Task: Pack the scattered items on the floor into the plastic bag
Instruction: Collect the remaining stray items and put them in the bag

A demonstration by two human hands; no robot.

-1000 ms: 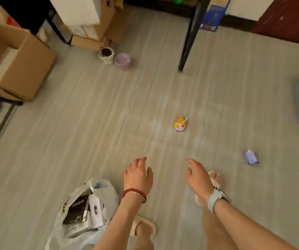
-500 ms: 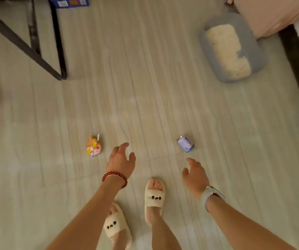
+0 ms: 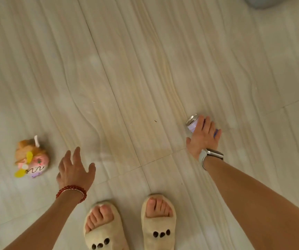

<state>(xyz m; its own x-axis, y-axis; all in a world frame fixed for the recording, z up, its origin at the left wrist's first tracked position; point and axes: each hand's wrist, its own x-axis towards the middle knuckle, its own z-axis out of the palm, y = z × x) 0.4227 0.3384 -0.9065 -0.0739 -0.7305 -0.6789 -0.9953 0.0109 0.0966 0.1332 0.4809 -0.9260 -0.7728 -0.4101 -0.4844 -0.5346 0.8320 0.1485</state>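
A small purple and silver can [image 3: 192,123] lies on its side on the floor at the right. My right hand [image 3: 203,137], with a watch on the wrist, lies over the can; its fingers stretch across it and its thumb sticks out to the left, not closed around it. A small colourful plush toy [image 3: 31,157], orange, pink and yellow, lies on the floor at the left. Just right of that toy hovers my left hand [image 3: 74,169], wearing a red bead bracelet, fingers spread and holding nothing. The plastic bag is out of view.
My two feet in cream slippers [image 3: 158,224] stand at the bottom middle on the pale tiled floor [image 3: 145,69]. A grey object's corner [image 3: 260,1] shows at the top right.
The view has dropped closer to the floor. My right hand has reached forward onto the can. My left hand has stayed open near the plush toy.
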